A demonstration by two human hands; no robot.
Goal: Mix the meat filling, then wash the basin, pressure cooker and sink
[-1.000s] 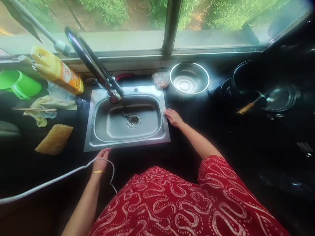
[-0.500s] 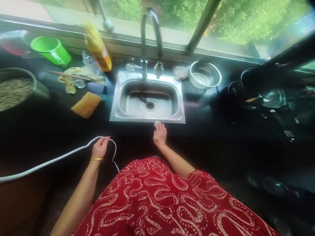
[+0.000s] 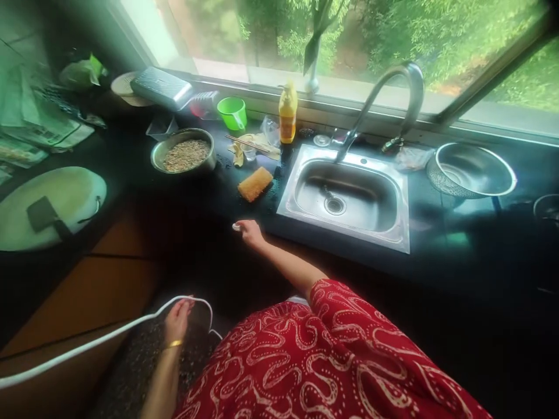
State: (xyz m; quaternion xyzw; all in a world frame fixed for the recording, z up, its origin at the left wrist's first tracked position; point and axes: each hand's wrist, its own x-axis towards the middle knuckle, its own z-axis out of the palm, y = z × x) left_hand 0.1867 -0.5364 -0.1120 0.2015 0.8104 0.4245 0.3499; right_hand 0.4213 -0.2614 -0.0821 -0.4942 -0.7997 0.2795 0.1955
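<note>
My left hand [image 3: 178,319] is low at the left, wearing a yellow bangle, with its fingers closed around a white cable [image 3: 100,333]. The cable runs off to the left and loops down toward the red patterned garment [image 3: 305,361]. My right hand [image 3: 252,233] is closed on a small white object [image 3: 236,227], too small to name. It is over the counter's dark front edge, nearer to me than the orange sponge [image 3: 255,184] and left of the steel sink [image 3: 286,212].
A pot of grain-like food [image 3: 186,156], a green mug [image 3: 232,113] and a yellow bottle [image 3: 287,116] stand along the back. A steel colander [image 3: 474,171] is right of the curved tap [image 3: 413,87]. At far left, a spatula [image 3: 43,215] lies on a large round lid or pan [image 3: 82,186].
The view has turned left, bringing in the lid or pan. My right hand has moved left from the sink's front edge with the white object. My left hand still holds the cable.
</note>
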